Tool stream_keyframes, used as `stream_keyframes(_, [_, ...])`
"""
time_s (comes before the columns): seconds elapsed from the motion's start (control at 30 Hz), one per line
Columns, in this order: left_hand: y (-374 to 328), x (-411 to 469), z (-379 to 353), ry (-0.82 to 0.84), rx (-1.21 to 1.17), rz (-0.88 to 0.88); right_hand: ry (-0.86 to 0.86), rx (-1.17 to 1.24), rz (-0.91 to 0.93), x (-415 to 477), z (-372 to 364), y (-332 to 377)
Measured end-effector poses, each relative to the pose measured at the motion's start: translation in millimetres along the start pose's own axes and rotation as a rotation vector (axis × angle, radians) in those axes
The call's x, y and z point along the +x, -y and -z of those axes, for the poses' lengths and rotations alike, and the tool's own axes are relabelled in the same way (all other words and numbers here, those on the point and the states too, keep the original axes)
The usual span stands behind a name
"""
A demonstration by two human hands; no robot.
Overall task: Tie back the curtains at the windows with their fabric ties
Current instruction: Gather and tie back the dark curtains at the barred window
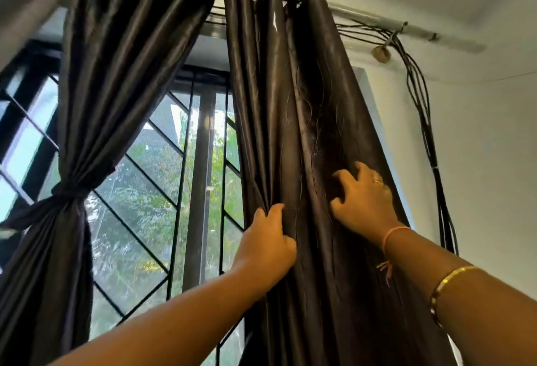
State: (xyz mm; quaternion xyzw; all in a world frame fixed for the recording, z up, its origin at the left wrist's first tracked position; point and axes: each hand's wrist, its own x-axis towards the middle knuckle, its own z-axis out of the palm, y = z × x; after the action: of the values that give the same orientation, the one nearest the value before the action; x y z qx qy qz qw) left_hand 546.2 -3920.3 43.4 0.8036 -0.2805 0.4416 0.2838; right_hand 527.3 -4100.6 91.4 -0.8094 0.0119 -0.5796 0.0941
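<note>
A dark satin curtain on the right (293,110) hangs loose in folds from the rod (363,15). My left hand (266,245) grips its left-hand folds, fingers hidden behind the cloth. My right hand (363,200) lies against the curtain's right folds with curled fingers digging into the fabric. The left curtain (116,54) is gathered at its middle by a knotted fabric tie (68,194). No tie for the right curtain is in view.
A barred window (162,179) with trees outside shows between the two curtains. A bundle of black cables (424,121) runs down the white wall at the right, just beyond the right curtain's edge.
</note>
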Motion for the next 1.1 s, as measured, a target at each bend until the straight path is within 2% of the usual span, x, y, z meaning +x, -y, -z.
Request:
stream_keyframes(0.17, [-11,21,5,-0.140,-0.036,-0.041,-0.031,0.073,-0.212,11,10,-24])
stream_keyframes(0.23, [-14,26,7,-0.149,-0.047,-0.031,-0.009,0.200,-0.293,13,11,-32])
stream_keyframes(0.33, [-17,30,8,-0.141,-0.067,0.047,0.026,0.400,-0.370,16,6,-40])
stream_keyframes(0.43, [-15,35,9,-0.151,-0.068,0.165,0.042,0.448,-0.390,20,-2,-40])
stream_keyframes(0.57, [-7,39,16,-0.140,-0.057,0.191,0.051,0.525,-0.254,20,-10,-23])
stream_keyframes(0.7, [4,42,19,-0.115,-0.191,0.159,0.053,0.638,-0.084,18,-13,7])
stream_keyframes(0.87, [20,41,29,-0.125,-0.293,0.164,0.053,0.456,0.144,21,-17,57])
stream_keyframes(1.1, [48,33,64,-0.284,-0.148,0.183,0.038,0.397,0.350,18,-19,150])
